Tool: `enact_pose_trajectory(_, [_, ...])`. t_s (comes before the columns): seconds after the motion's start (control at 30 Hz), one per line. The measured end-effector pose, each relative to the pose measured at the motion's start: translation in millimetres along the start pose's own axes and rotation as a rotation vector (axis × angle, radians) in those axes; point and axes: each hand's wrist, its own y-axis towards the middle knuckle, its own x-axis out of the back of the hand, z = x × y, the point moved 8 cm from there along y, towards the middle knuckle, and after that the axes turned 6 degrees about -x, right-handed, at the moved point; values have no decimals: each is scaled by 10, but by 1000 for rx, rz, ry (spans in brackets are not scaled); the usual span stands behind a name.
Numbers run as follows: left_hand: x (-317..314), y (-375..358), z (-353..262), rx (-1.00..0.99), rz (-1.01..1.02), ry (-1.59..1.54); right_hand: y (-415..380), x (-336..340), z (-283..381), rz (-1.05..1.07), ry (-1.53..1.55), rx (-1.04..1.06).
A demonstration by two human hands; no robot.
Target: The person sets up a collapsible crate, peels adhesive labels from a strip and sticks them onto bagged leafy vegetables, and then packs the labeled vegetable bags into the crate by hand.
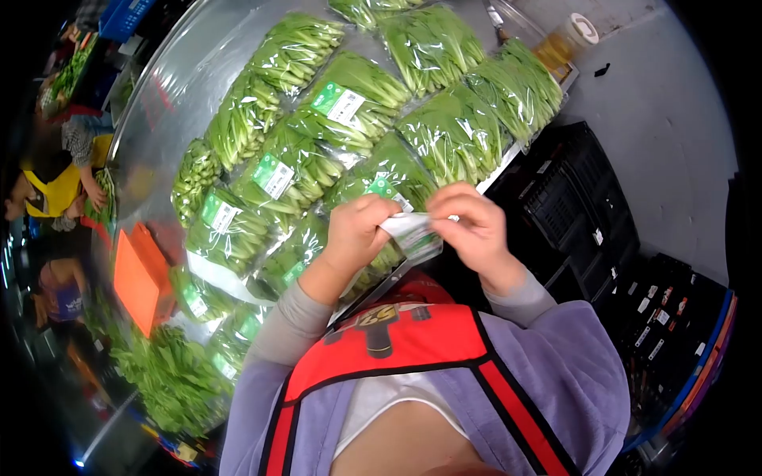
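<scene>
Close to my body, over the table's near edge, my left hand (pixel 355 232) pinches one side of a white-and-green label strip (pixel 414 236). My right hand (pixel 476 232) has its fingers closed at the strip's upper right edge. Behind the hands lies a clear bag of leafy greens (pixel 379 170) with a label (pixel 385 189) partly hidden by my left hand. Several more bags sit in rows on the metal table; one bag (pixel 341 103) bears a green and white label, while another bag (pixel 454 131) shows none.
An orange crate (pixel 141 278) stands on the left, near loose greens (pixel 171 377). A lidded jar (pixel 567 41) is at the back right. Black crates (pixel 567 194) are stacked to my right. Across the table's left side works a person in a yellow apron (pixel 55 190).
</scene>
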Motion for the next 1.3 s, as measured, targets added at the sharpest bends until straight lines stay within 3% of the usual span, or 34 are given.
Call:
enact_pose_trajectory(0.13, [-190,-40,-18,-76,141,138,-133,1094,145,-295,419,189])
enact_pose_trajectory(0.17, [-222,-41,-47,-112,164,157,-41,1250,340,-245,506,227])
enact_pose_trajectory(0.2, [-246,-51,-45,-117,168,152,-28,1503,329,-380,436,218])
enact_pose_trajectory(0.27, [-350,-88,-49,-146,237,148,194,1622,278,-390,283,68])
enact_pose_trajectory(0.33, [-383,-66,-92,-169,230,148,481,1667,-162,-206,151,-215])
enact_pose_trajectory(0.47, [-442,-14,-116,-165,265,99,924,1193,-644,127,-73,-393])
enact_pose_trajectory(0.6, [-454,15,-96,-136,278,59,1034,1010,-1024,191,-365,-429])
enact_pose_trajectory(0.67, [-429,30,-57,-103,247,47,996,917,-817,23,-1173,44])
enact_pose_trajectory(0.73, [-396,33,8,-65,214,37,896,833,-571,-53,-1233,9])
enact_pose_trajectory(0.8, [-239,68,173,48,15,2,729,851,-266,-253,-1001,195])
enact_pose_trajectory(0.87, [-152,113,262,83,-43,24,434,660,-607,90,-244,-183])
enact_pose_trajectory(0.9, [-87,98,384,170,-140,-50,284,392,-650,258,129,-235])
enact_pose_trajectory(0.93, [-33,70,495,250,-239,-126,124,224,-696,356,163,-409])
enact_pose_trajectory(0.97, [-63,13,642,389,-159,-151,51,88,-765,309,162,-387])
enact_pose_trajectory(1.0, [-30,55,619,387,-158,-150,-47,81,-919,243,162,-556])
enact_pose_trajectory(1.07, [74,238,362,211,-24,516,-31,76,-896,73,243,-548])
enact_pose_trajectory(1.13, [53,272,239,156,-31,489,-1,73,-823,60,229,-557])
enact_pose_trajectory(1.2, [-35,321,-136,-225,-35,424,5,50,-784,55,214,-571])
enact_pose_trajectory(1.27, [-127,331,-227,-267,26,416,30,7,-720,49,296,-520])
enact_pose_trajectory(1.3, [-156,314,-82,-141,24,117,23,3,-701,51,295,-519])
